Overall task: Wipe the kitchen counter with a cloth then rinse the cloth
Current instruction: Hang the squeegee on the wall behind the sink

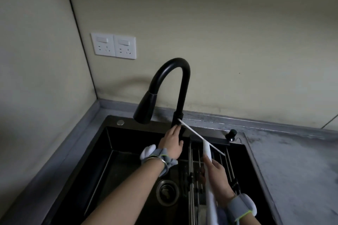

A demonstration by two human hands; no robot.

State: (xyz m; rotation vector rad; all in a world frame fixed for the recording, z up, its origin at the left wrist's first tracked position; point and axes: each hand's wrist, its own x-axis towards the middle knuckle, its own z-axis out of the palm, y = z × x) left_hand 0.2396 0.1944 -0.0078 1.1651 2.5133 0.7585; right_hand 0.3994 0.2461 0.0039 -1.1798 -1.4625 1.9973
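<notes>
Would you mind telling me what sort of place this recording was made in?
Most likely a home kitchen: a black sink with a tall black tap set into a grey counter, and wall sockets above.

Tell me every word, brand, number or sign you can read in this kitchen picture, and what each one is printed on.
No readable text anywhere.
Wall sockets: only switches and pin holes, no lettering visible.
Black faucet: no brand mark visible.
White tool in the right hand: plain, no print.
Wristbands: no logo visible.
Sink and counter: unmarked.
</notes>
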